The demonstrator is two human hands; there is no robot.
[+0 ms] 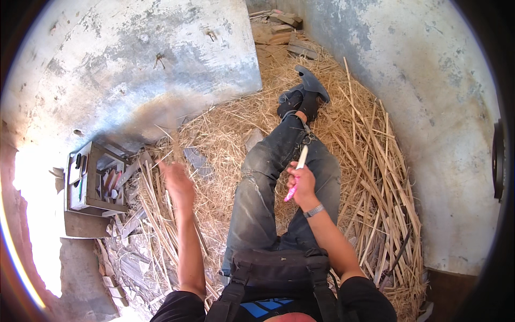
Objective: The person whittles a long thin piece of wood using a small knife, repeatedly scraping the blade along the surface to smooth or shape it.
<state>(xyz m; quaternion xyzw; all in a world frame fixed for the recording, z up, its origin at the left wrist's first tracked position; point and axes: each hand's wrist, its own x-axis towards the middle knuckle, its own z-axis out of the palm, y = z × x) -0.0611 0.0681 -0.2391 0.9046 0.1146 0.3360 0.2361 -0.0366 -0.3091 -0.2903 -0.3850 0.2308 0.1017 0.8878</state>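
Note:
My right hand point(301, 185) is closed around a slim tool point(302, 156), held upright over my legs. Its pale, narrow end sticks up above the fist, and a pink end comes out below; its exact kind is unclear. My left hand point(178, 185) is raised over the straw on the left, smeared by motion. A faint brown, strip-like blur rises from its fingers, so I cannot make out whether it grips anything. My legs in dark, dusty trousers point(255, 201) stretch forward, with dark shoes point(300, 102) crossed at the far end.
Straw and shavings point(214, 137) cover the floor around me. Long split wooden strips point(375, 214) are heaped along the right wall. At left stands a small open wooden box point(92, 182) holding several slim tools. Boards point(287, 21) lie at the back, beyond a wall edge point(256, 64).

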